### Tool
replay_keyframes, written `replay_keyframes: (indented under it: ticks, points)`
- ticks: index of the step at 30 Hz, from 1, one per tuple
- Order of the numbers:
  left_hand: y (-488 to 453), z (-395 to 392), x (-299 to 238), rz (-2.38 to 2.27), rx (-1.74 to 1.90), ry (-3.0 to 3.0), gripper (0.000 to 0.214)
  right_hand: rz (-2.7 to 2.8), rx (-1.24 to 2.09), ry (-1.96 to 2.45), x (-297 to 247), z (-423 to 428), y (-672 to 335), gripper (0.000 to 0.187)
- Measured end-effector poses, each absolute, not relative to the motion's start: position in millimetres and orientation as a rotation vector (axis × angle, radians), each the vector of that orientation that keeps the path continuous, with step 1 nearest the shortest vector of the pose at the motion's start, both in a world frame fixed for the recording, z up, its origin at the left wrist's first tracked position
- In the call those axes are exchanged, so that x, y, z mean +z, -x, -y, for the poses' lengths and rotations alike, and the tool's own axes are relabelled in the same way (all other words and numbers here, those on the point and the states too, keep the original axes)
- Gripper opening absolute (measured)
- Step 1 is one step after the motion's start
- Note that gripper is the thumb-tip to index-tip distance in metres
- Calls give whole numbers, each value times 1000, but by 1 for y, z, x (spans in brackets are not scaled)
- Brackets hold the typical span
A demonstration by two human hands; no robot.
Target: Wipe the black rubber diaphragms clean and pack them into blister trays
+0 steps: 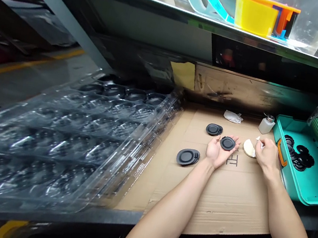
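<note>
Over cardboard (pixel 219 198), open left hand (pixel 217 151), black disc (pixel 227 143) on palm

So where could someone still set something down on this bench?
Bare cardboard lies below the left hand and right hand. It's crowded at the teal tray of black discs and the clear plastic tray.

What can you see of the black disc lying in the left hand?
The black disc is round and flat, with a matte, rubber-like or plastic look, a raised outer rim and a slightly shinier, recessed centre. It lies face up and roughly level on the open palm of the left hand, toward the base of the fingers. Only that hand touches it, and the fingers are not closed around it. It sits above the cardboard sheet, not resting on it. Its underside is hidden.
</note>
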State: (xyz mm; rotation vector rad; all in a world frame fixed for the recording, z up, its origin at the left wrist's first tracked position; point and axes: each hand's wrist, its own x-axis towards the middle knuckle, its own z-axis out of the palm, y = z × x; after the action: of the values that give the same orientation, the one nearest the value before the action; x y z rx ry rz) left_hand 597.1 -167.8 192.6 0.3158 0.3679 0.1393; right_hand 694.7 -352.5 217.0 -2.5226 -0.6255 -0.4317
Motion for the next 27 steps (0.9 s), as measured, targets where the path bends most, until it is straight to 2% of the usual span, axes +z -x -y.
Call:
replay_keyframes:
  ticks: [4, 7, 10, 14, 20, 27]
  points:
    - [-595, 164, 194, -348, 126, -238, 40, 539, -282, 2740, 217, 363, -701, 24]
    - [-596, 165, 195, -381, 134, -221, 37, 602, -375, 2837, 216, 356, -693, 30]
    - [-595, 166, 200, -382, 131, -212, 42, 784, -444, 2852, 214, 344, -678, 36]
    - [-591, 165, 207, -340, 93, -223, 50, 965, -301, 2919, 211, 331, -664, 38]
    - [-588, 165, 211, -326, 82, -258, 65, 984, -289, 2926, 207, 328, -666, 38]
    - [-587, 167, 211, -340, 71, -334, 66, 885, -350, 2872, 216, 333, -665, 41]
